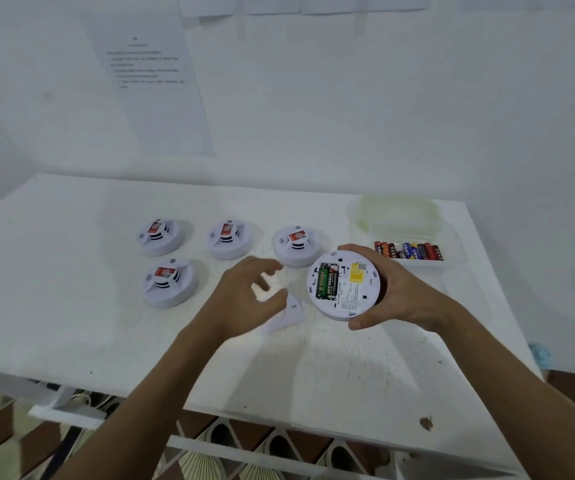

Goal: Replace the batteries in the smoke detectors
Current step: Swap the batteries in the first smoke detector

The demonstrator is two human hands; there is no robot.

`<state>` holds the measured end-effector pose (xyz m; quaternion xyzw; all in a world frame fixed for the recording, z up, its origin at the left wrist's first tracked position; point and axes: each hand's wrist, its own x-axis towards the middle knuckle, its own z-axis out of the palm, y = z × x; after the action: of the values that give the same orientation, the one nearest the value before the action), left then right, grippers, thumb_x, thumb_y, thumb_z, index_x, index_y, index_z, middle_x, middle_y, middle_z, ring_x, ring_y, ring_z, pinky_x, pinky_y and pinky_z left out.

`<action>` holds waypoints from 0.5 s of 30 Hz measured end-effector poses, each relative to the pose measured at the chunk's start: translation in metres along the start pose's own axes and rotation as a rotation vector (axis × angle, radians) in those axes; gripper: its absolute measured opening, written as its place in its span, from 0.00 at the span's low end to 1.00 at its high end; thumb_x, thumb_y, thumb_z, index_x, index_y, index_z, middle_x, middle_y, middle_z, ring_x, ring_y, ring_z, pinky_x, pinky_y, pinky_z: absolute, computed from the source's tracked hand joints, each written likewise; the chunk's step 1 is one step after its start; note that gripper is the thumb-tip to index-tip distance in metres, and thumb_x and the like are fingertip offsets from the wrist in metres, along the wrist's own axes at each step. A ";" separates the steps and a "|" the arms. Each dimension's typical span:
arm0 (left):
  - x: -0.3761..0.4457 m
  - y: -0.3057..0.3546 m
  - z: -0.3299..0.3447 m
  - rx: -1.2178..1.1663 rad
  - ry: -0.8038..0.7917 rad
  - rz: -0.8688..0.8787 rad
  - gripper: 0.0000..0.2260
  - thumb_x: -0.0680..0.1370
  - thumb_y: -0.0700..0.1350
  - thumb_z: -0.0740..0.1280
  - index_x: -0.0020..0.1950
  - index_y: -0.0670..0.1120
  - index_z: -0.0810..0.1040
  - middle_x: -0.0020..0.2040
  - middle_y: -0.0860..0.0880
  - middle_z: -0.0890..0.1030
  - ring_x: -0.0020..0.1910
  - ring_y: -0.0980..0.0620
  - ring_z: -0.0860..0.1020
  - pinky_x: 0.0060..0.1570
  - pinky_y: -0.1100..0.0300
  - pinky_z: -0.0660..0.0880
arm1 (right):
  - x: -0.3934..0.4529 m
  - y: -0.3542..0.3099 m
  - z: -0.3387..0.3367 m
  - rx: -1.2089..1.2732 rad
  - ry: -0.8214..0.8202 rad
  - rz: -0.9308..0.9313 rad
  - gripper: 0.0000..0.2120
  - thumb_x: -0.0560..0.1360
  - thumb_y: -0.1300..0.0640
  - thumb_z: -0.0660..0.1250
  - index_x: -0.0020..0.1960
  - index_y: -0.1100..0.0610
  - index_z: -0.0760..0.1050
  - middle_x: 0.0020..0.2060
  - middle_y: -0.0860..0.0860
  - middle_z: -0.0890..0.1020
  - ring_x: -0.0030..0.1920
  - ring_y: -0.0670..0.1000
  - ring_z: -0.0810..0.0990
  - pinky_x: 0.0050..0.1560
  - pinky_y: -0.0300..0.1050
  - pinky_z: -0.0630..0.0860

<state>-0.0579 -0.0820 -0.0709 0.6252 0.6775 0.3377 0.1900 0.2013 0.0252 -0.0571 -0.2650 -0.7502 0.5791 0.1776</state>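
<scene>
So there's a white bench (71, 306) filling most of the lower frame, pushed up against a white wall; a printed sheet of paper (151, 88) is stuck on that wall at upper left, text too blurry to read. On the bench at centre left sit four white smoke detectors, face up with red stickers on top; three in a back row (160, 237) (229, 239) (298, 244) and one (169, 283) in front of the leftmost.

At the right edge of the bench there's a clear plastic tub (452, 261) with a row of loose batteries (409, 251) in it, mostly red with a couple of blue ones; a second clear tub or lid (393, 209) sits just behind it.

The right hand (393, 289) is wrapped round the rim of a fifth smoke detector (345, 284), right of centre, turned on edge so its back faces the camera; fingers over the top, thumb underneath. The battery bay is uncovered and two green-and-black batteries (327, 281) are sitting in it side by side, next to a yellow label.

The left hand (244, 299) is just left of that, a bit motion-blurred; fingers loosely spread and half curled over a small white cover piece (288, 315) lying on the bench; can't tell for sure whether it's actually gripping it or only touching.
</scene>
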 end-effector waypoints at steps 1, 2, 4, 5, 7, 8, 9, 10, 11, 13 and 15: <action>0.003 0.016 -0.005 -0.041 -0.025 0.031 0.16 0.73 0.49 0.73 0.59 0.57 0.76 0.53 0.60 0.78 0.46 0.62 0.78 0.41 0.69 0.75 | 0.001 0.000 0.000 0.002 -0.005 0.000 0.45 0.59 0.69 0.82 0.69 0.45 0.69 0.60 0.39 0.78 0.62 0.42 0.76 0.53 0.40 0.79; 0.006 0.030 -0.009 -0.048 -0.077 0.060 0.16 0.73 0.49 0.72 0.60 0.57 0.77 0.53 0.61 0.79 0.46 0.62 0.79 0.42 0.69 0.77 | 0.002 -0.001 0.000 0.000 -0.010 -0.001 0.45 0.60 0.70 0.82 0.69 0.45 0.69 0.60 0.39 0.78 0.62 0.42 0.76 0.53 0.40 0.79; 0.012 0.050 -0.014 0.021 -0.192 0.122 0.16 0.73 0.48 0.71 0.61 0.55 0.78 0.53 0.62 0.80 0.47 0.61 0.80 0.44 0.69 0.78 | 0.004 -0.003 0.001 -0.012 -0.015 -0.007 0.45 0.60 0.70 0.81 0.69 0.45 0.69 0.60 0.38 0.78 0.61 0.42 0.77 0.53 0.40 0.80; 0.015 0.056 -0.015 0.060 -0.234 0.144 0.16 0.73 0.47 0.71 0.60 0.54 0.78 0.53 0.61 0.80 0.46 0.60 0.81 0.44 0.68 0.78 | 0.004 -0.004 0.001 -0.018 -0.016 -0.012 0.45 0.60 0.70 0.81 0.69 0.45 0.68 0.60 0.38 0.78 0.61 0.42 0.77 0.53 0.40 0.80; 0.019 0.063 -0.015 0.106 -0.278 0.149 0.16 0.72 0.46 0.71 0.60 0.52 0.78 0.52 0.58 0.81 0.45 0.59 0.81 0.45 0.64 0.80 | 0.004 -0.004 0.001 -0.025 -0.016 -0.016 0.44 0.60 0.70 0.81 0.69 0.46 0.68 0.59 0.38 0.78 0.61 0.41 0.77 0.53 0.40 0.80; 0.021 0.065 -0.015 0.116 -0.288 0.144 0.17 0.72 0.46 0.72 0.59 0.51 0.78 0.53 0.56 0.81 0.45 0.58 0.81 0.46 0.62 0.80 | 0.004 -0.004 0.001 -0.025 -0.016 -0.016 0.44 0.60 0.70 0.81 0.69 0.46 0.68 0.59 0.38 0.78 0.60 0.41 0.77 0.53 0.40 0.80; 0.022 0.066 -0.015 0.126 -0.300 0.142 0.17 0.71 0.46 0.72 0.59 0.51 0.78 0.53 0.55 0.82 0.44 0.57 0.81 0.46 0.61 0.81 | 0.004 -0.004 0.001 -0.027 -0.017 -0.015 0.45 0.60 0.71 0.81 0.69 0.46 0.68 0.59 0.38 0.78 0.60 0.41 0.77 0.53 0.40 0.80; 0.023 0.067 -0.015 0.141 -0.313 0.148 0.18 0.71 0.46 0.73 0.60 0.50 0.77 0.52 0.54 0.82 0.44 0.56 0.81 0.46 0.61 0.81 | 0.003 -0.005 0.001 -0.033 -0.020 -0.015 0.45 0.60 0.70 0.82 0.69 0.46 0.68 0.59 0.39 0.78 0.60 0.41 0.77 0.54 0.40 0.80; 0.024 0.069 -0.015 0.164 -0.326 0.161 0.19 0.70 0.46 0.73 0.60 0.49 0.77 0.51 0.53 0.82 0.44 0.55 0.80 0.46 0.61 0.81 | 0.004 -0.004 0.001 -0.039 -0.025 -0.014 0.45 0.60 0.70 0.82 0.70 0.46 0.68 0.60 0.39 0.78 0.61 0.42 0.77 0.55 0.41 0.80; 0.027 0.071 -0.015 0.204 -0.345 0.186 0.20 0.70 0.46 0.74 0.60 0.48 0.77 0.50 0.52 0.82 0.43 0.53 0.80 0.45 0.59 0.81 | 0.004 -0.004 0.001 -0.038 -0.038 -0.007 0.46 0.60 0.69 0.82 0.71 0.47 0.67 0.60 0.41 0.78 0.62 0.45 0.77 0.56 0.43 0.80; 0.029 0.072 -0.014 0.227 -0.366 0.200 0.20 0.69 0.47 0.74 0.60 0.47 0.77 0.50 0.51 0.82 0.43 0.52 0.80 0.43 0.60 0.80 | 0.003 -0.004 0.001 -0.036 -0.045 -0.005 0.46 0.59 0.66 0.82 0.71 0.46 0.67 0.61 0.42 0.77 0.63 0.47 0.76 0.57 0.44 0.80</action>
<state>-0.0198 -0.0577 -0.0066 0.7574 0.6001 0.1574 0.2038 0.1973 0.0256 -0.0541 -0.2530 -0.7649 0.5711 0.1573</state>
